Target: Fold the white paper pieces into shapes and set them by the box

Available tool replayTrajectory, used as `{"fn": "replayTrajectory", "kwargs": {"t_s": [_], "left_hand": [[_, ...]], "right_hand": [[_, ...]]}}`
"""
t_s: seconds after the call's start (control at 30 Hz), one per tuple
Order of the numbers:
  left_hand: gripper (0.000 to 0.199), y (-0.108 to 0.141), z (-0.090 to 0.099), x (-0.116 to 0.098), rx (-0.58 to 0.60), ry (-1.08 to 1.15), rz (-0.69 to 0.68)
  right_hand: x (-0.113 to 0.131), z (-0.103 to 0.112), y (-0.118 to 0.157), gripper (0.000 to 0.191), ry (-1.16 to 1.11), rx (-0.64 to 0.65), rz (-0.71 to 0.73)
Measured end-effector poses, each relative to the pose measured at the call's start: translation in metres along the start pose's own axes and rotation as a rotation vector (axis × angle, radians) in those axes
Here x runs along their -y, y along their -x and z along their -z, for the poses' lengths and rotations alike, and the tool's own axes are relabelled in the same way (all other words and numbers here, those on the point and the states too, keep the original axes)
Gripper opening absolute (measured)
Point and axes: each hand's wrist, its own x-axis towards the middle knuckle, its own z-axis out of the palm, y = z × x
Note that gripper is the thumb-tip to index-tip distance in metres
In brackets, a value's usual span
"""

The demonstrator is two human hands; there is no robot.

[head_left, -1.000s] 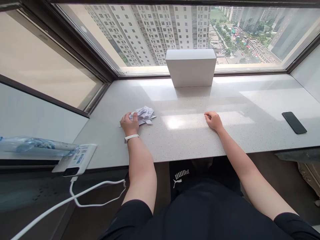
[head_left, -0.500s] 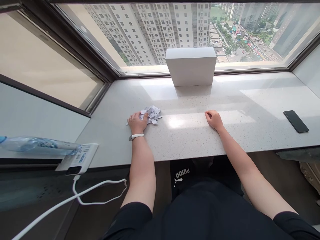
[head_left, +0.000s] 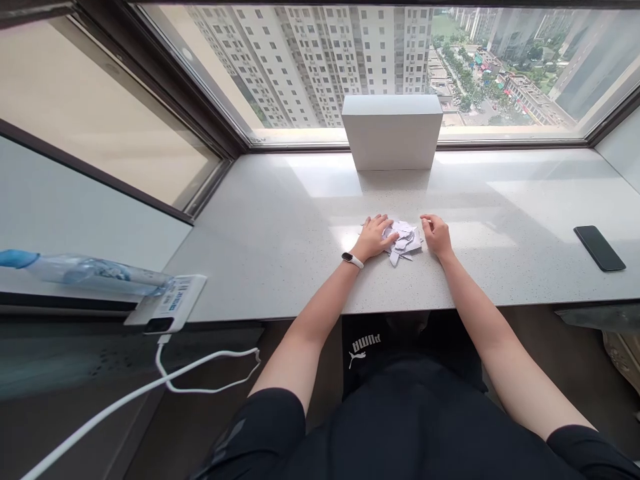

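Daylight comes through the far window [head_left: 300, 67] onto a pale speckled counter [head_left: 280, 260]. At the left, a clear plastic bottle [head_left: 95, 272] with a blue cap overlaps a white device [head_left: 187, 300] in this view, and a white cable [head_left: 125, 397] runs from the device's near end.

Right of these, the left hand [head_left: 373, 238], wearing a white band [head_left: 353, 261], lies with fingers spread and palm down, against the left side of the paper scraps [head_left: 405, 244], near the middle of the counter. A white box [head_left: 395, 141] stands far of the pile, by the window. Just right of the scraps, the right hand [head_left: 437, 235] is loosely curled; whether anything is inside, I cannot tell. Farther right lies a dark phone [head_left: 599, 248], well apart.

Loose scraps probably scatter easily, so a low, flat palm with light, even pressure should suit best, the right hand bounding the far-right edge.
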Motion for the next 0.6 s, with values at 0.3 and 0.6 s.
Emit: {"fn": "replayTrajectory", "kwargs": {"t_s": [0.3,0.6], "left_hand": [[0.059,-0.017,-0.025,-0.041,0.037,0.054,-0.210],[0.055,-0.023,-0.027,-0.037,-0.064,0.051,-0.282]], "right_hand": [[0.006,0.016,-0.004,0.072,-0.228,0.143,-0.090],[-0.003,0.038,-0.025,0.066,-0.517,0.190,-0.236]]}}
